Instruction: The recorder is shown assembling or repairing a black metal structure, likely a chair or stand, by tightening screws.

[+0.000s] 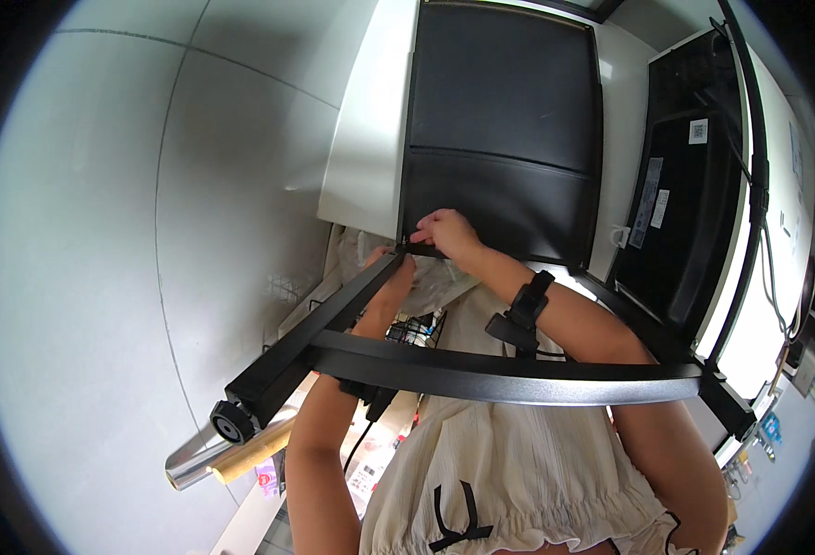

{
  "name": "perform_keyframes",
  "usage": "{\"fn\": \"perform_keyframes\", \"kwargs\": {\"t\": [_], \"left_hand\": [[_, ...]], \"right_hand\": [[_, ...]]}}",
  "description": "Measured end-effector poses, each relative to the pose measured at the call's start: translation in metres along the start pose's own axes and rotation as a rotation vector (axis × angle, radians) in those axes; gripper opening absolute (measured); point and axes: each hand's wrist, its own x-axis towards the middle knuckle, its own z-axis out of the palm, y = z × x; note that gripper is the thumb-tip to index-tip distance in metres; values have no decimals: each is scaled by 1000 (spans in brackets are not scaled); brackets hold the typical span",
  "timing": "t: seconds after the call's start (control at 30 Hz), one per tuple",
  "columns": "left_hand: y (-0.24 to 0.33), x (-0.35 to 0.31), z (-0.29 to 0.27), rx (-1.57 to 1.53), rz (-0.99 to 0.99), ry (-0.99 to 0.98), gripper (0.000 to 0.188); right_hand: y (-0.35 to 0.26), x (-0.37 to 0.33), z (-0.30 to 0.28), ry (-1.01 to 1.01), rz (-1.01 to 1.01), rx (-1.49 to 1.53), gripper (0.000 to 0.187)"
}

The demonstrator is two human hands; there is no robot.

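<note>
A black metal frame with a long leg (pixel 333 333) and a curved crossbar (pixel 500 370) reaches across in front of me. The leg's far end meets the near left corner of a black panel (pixel 500 199). My left hand (pixel 407 268) is closed around that end of the leg, which hides part of its fingers. Just to the right, my right hand (pixel 452 233) is over the panel's near edge, thumb and fingers drawn together at the corner. Whatever they pinch, if anything, is too small to make out. A round black foot (pixel 232 421) caps the leg's near end.
White surfaces flank the panel. At the right stands a black flat device (pixel 680 203) with labels, beside a black upright post (pixel 757 185) and cables. Grey tiled floor (pixel 102 231) spreads on the left. A silver roll (pixel 190 462) and a yellow roll (pixel 250 453) lie lower left.
</note>
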Motion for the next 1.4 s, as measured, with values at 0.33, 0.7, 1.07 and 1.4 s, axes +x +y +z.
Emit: {"fn": "perform_keyframes", "kwargs": {"t": [0.33, 0.7, 1.07, 1.4], "left_hand": [[-4, 0, 4, -75, 96, 69, 16], [-15, 2, 5, -221, 102, 63, 15], [-12, -3, 0, -600, 150, -45, 12], [9, 0, -2, -528, 16, -116, 18]], "right_hand": [[-3, -10, 13, 140, -268, -495, 15], [-7, -6, 29, 328, -257, -740, 20], [-11, -17, 40, 395, -309, -782, 16], [1, -14, 28, 366, -404, -743, 17]]}}
